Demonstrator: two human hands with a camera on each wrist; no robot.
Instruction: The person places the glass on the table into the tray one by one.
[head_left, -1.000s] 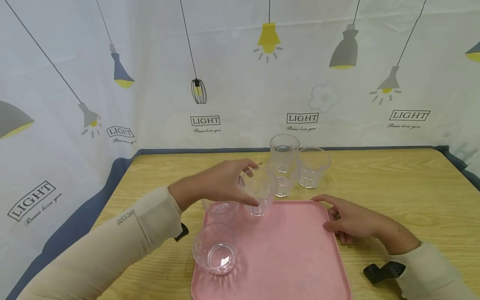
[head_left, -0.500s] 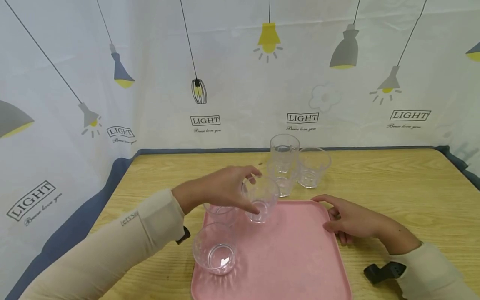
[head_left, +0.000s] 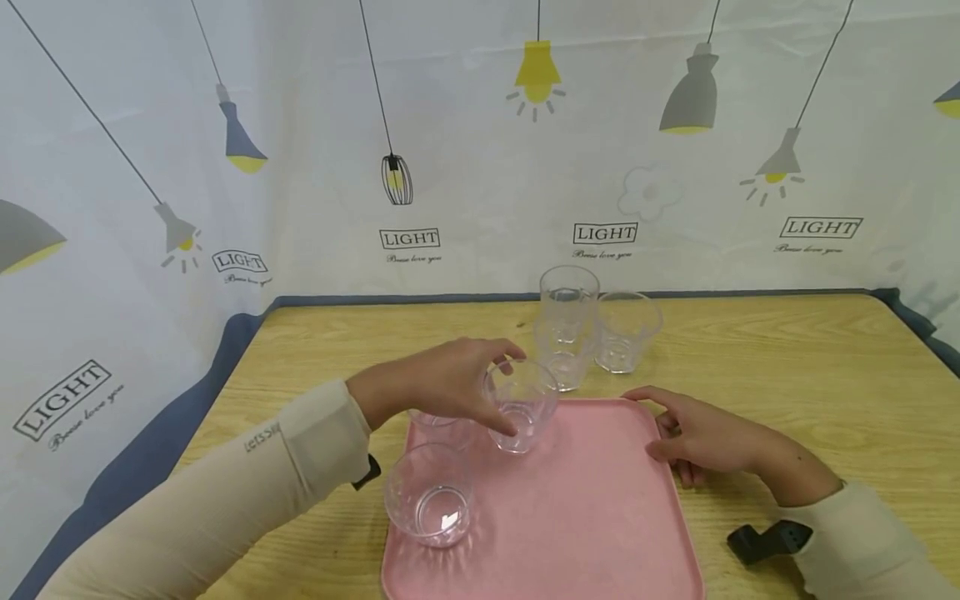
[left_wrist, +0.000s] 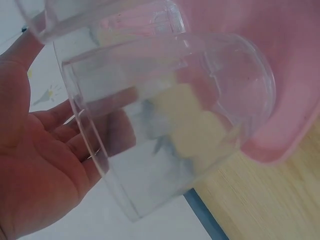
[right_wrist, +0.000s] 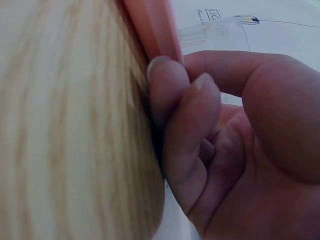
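My left hand (head_left: 450,382) grips a clear plastic cup (head_left: 527,410), thumb on the near side and fingers at the far side. That cup is upright at the back of the pink tray (head_left: 585,517). Two more clear cups stand along the tray's left side: a front one (head_left: 431,508) and a back one (head_left: 442,432), partly hidden under my left wrist. In the left wrist view a clear cup (left_wrist: 170,130) fills the foreground before my palm. At the tray's back right corner my right hand (head_left: 708,437) pinches the rim, with fingers curled low beside the tray wall (right_wrist: 155,25).
Behind the tray, a stack of clear cups (head_left: 568,312) and a single clear cup (head_left: 628,333) stand on the wooden table (head_left: 787,350). A white curtain (head_left: 480,150) printed with lamps hangs along the table's back edge.
My left hand has brought the held cup slightly toward me and down, further onto the tray. My right hand stays at the tray's corner.
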